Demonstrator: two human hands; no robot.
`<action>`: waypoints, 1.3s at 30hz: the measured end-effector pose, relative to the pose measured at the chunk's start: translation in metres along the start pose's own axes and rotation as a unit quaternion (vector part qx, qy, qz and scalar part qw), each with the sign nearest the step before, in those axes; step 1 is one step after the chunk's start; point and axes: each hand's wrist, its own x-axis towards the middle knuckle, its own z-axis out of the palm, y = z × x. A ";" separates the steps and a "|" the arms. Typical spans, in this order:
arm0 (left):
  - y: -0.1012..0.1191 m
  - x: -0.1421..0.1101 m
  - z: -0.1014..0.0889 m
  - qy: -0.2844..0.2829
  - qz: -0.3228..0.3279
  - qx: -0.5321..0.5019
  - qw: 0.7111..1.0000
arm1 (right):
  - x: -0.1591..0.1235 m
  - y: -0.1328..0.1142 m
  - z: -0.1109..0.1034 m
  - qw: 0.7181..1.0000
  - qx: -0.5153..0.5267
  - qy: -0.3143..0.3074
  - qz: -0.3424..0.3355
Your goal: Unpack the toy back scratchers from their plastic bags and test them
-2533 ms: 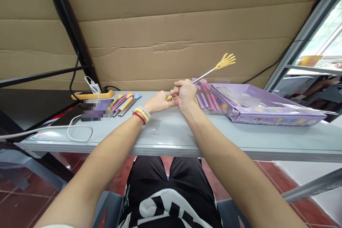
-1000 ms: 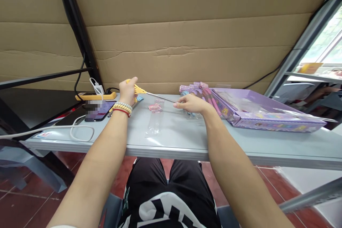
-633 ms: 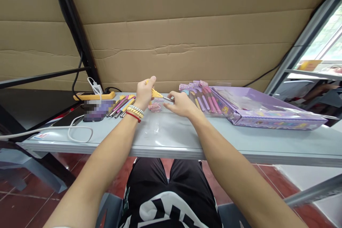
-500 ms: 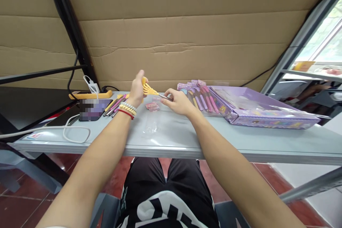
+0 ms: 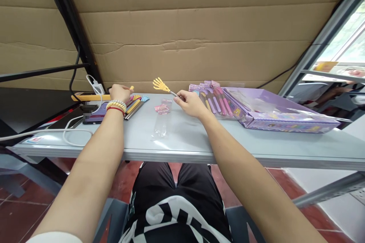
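My right hand (image 5: 189,103) is closed on the metal shaft of a back scratcher with a yellow hand-shaped head (image 5: 161,84), which points up and left. To the left, my left hand (image 5: 120,93) is closed, palm down, beside a pile of back scratchers (image 5: 135,107) with coloured handles and a blue head. A small yellow piece (image 5: 131,88) shows at its fingertips; the rest is hidden. Between the hands lie pink printed cards (image 5: 163,109) and a clear plastic bag (image 5: 160,129).
Several bagged back scratchers (image 5: 218,100) with pink and purple handles lean against an open purple box (image 5: 288,123) on the right. A phone (image 5: 95,115), a white cable (image 5: 67,131) and a yellow bar-shaped object (image 5: 85,98) are at the left. Cardboard (image 5: 182,26) stands behind the table (image 5: 188,144).
My left hand has let go of the yellow scratcher head and moved left to the pile. The scratcher stays in my right hand, its head now free and raised.
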 end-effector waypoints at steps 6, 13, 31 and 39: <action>0.006 -0.012 0.008 -0.073 0.009 0.148 0.986 | 0.000 -0.001 -0.001 1.000 0.006 -0.007 0.014; 0.011 -0.014 0.005 -0.014 0.014 0.094 0.995 | 0.000 -0.008 -0.004 0.998 0.051 0.023 0.039; 0.086 -0.100 0.025 -0.220 0.369 -0.202 0.880 | 0.006 -0.008 0.009 0.936 0.322 0.085 0.111; 0.070 -0.063 -0.001 -0.134 0.262 0.042 0.955 | 0.011 -0.002 0.005 0.934 0.312 0.090 0.151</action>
